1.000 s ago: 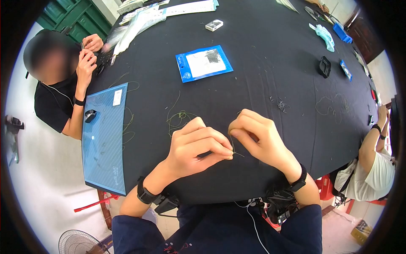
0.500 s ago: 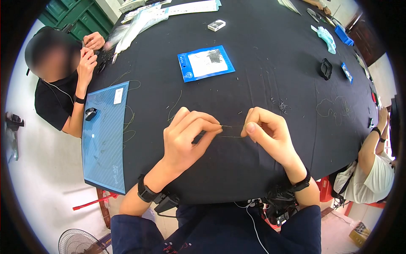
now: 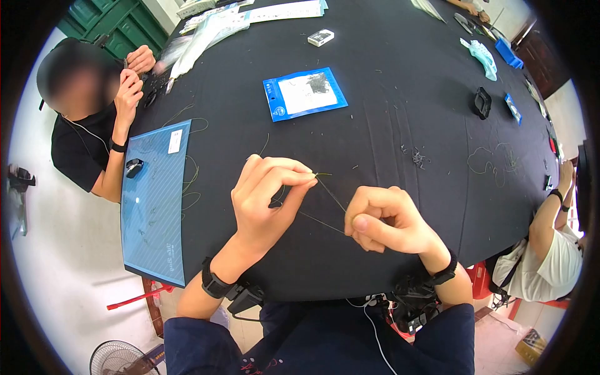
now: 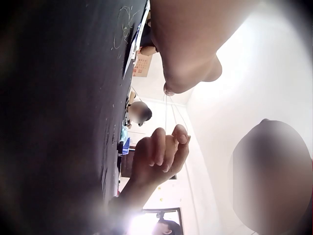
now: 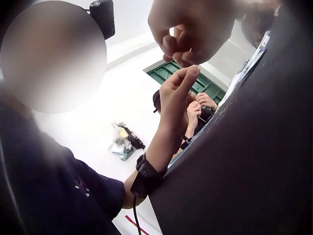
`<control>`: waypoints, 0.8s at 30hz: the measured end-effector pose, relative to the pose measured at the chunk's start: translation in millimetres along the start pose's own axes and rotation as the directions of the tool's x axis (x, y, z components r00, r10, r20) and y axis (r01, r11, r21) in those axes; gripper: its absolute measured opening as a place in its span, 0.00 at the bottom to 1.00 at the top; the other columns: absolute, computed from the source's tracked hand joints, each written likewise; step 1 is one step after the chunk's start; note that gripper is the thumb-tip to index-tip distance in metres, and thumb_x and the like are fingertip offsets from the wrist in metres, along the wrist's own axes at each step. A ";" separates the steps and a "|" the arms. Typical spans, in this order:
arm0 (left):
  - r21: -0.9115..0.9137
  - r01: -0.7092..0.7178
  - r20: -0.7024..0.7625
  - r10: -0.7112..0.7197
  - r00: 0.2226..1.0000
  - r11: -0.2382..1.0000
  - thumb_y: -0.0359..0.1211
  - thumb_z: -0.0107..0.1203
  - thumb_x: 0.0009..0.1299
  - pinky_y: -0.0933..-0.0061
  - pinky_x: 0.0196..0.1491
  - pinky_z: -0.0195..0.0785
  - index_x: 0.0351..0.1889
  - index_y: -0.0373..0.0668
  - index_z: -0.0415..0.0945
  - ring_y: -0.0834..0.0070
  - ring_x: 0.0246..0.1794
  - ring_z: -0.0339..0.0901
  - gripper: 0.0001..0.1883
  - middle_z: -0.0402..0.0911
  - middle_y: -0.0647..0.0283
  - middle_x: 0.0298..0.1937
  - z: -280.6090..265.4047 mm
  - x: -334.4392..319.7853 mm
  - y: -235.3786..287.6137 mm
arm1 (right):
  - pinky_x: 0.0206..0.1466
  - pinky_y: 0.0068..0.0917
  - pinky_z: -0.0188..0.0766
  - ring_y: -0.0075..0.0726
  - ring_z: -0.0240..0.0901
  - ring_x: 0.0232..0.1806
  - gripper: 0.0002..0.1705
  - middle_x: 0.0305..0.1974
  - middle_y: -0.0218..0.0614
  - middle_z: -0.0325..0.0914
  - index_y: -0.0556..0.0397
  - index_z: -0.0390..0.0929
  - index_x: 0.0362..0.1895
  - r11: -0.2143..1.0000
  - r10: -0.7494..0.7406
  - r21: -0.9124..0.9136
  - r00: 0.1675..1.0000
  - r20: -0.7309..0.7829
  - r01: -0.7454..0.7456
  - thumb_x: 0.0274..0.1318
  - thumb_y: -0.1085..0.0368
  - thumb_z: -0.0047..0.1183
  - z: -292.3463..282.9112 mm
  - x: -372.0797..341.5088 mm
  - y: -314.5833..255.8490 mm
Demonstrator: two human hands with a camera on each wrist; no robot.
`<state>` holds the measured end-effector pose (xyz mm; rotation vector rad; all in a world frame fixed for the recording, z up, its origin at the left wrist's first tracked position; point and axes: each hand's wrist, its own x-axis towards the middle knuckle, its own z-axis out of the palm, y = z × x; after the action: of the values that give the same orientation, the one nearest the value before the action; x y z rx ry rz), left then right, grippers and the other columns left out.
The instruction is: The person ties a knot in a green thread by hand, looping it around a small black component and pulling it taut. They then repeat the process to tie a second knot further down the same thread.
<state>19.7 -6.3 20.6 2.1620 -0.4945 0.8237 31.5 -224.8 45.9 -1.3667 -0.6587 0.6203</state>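
Observation:
In the head view my left hand [image 3: 265, 194] pinches a thin greenish line [image 3: 332, 195] between thumb and fingertips. A short yellow-green end pokes out past those fingertips. My right hand [image 3: 394, 219] is lower and to the right, its fingers curled round the same line, which runs in two strands between the hands. The left wrist view shows the strands spanning from the left fingertips to the curled right hand [image 4: 164, 152]. In the right wrist view the left thumb and fingertips [image 5: 191, 72] meet in a pinch. What lies inside the right fingers is hidden.
A blue-edged packet [image 3: 306, 94] lies ahead on the black table. At left is a translucent blue board [image 3: 156, 206] with loose line beside it. Dark scraps [image 3: 417, 156] and tangled line [image 3: 500, 164] lie to the right. Another person [image 3: 87, 125] sits at left.
The left hand has moved up and left from near the right hand. The right hand first went up, then came down, and the line now stretches slanting between them.

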 end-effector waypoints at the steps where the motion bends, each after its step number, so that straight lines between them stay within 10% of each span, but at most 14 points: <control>1: 0.002 0.021 -0.003 -0.021 1.000 1.000 0.23 0.68 0.53 0.79 0.26 0.58 0.27 0.46 0.79 0.79 0.27 0.70 0.09 0.82 0.72 0.31 -1.2 0.2 2.3 | 0.22 0.17 0.57 0.15 0.62 0.14 0.06 0.11 0.23 0.68 0.53 0.75 0.36 0.998 0.039 -0.054 0.999 0.006 -0.039 0.64 0.66 0.47 0.0 0.1 -1.0; 7: -0.120 0.124 -0.081 -0.135 0.988 0.985 0.23 0.68 0.54 0.78 0.26 0.54 0.28 0.45 0.80 0.81 0.26 0.67 0.09 0.83 0.70 0.33 -5.1 -1.4 6.3 | 0.20 0.21 0.55 0.18 0.62 0.13 0.07 0.12 0.27 0.69 0.53 0.79 0.38 0.963 -0.020 -0.269 0.999 0.043 0.031 0.58 0.72 0.49 5.8 4.3 -1.8; 24: -0.034 -0.138 -0.108 0.134 0.985 0.990 0.24 0.70 0.51 0.77 0.30 0.54 0.30 0.46 0.80 0.80 0.27 0.73 0.11 0.83 0.69 0.32 -9.8 -1.0 5.2 | 0.18 0.27 0.58 0.30 0.66 0.15 0.05 0.15 0.28 0.71 0.48 0.81 0.29 0.776 -0.363 -0.497 0.920 0.152 0.388 0.45 0.71 0.58 6.2 4.4 -1.0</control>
<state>12.1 -2.0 27.6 2.0515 -0.6052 0.9886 29.9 -217.6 47.7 -1.6551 -1.1675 0.1435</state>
